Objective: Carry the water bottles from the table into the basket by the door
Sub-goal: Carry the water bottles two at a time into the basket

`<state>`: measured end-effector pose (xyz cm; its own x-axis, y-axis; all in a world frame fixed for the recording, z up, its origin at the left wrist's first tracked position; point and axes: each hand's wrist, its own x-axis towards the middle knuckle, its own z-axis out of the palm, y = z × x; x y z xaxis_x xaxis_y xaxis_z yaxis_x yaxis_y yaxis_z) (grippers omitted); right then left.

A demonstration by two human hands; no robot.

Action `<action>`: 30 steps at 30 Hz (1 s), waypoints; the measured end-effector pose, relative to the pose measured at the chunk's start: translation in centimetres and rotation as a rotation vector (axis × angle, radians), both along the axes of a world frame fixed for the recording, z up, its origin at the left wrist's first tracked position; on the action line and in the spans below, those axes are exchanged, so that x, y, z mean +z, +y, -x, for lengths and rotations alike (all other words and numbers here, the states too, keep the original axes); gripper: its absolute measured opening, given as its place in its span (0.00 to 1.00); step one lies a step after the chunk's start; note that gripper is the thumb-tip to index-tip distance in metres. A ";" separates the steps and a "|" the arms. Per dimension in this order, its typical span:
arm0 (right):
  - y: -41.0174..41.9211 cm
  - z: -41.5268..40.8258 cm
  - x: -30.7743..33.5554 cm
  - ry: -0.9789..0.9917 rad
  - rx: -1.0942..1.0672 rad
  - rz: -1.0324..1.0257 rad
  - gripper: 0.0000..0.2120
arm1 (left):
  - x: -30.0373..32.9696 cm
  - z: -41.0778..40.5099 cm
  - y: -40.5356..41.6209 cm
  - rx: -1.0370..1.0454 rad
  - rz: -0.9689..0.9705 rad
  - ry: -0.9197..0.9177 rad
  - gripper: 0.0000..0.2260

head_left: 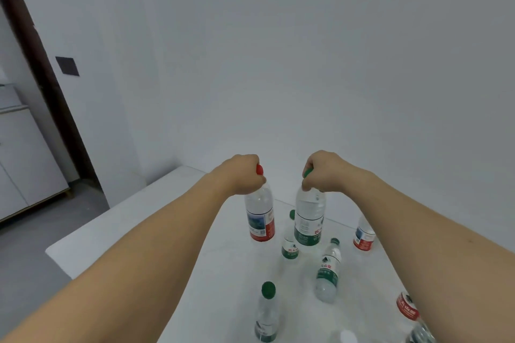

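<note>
**2 bottles gripped by their necks above the counter**

The left hand (242, 174) is closed around the neck of a red-capped bottle (259, 216); the right hand (323, 169) is closed around the neck of a green-capped bottle (309, 217). Both bottles hang upright, side by side over the white counter (117, 228); whether their bases touch it cannot be told. On the counter, 3 green-labelled bottles (289, 242) (328, 273) (267, 315) and 2 red-labelled ones (363, 234) (407, 306) stand or lean nearby. No basket is in view.
</note>
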<state>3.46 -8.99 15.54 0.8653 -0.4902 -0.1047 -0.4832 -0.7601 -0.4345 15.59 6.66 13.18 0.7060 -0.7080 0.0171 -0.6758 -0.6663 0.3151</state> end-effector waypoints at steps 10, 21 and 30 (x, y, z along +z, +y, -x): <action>10.0 -13.5 4.9 -0.125 0.125 -0.023 0.07 | 4.7 -11.8 11.1 0.194 0.154 -0.080 0.11; 23.4 -29.7 4.8 -0.120 0.320 -0.082 0.06 | 4.2 -25.9 27.4 0.400 0.110 -0.102 0.12; 34.4 -43.0 5.3 -0.140 0.382 -0.102 0.09 | 5.7 -38.5 39.3 0.439 0.103 -0.134 0.12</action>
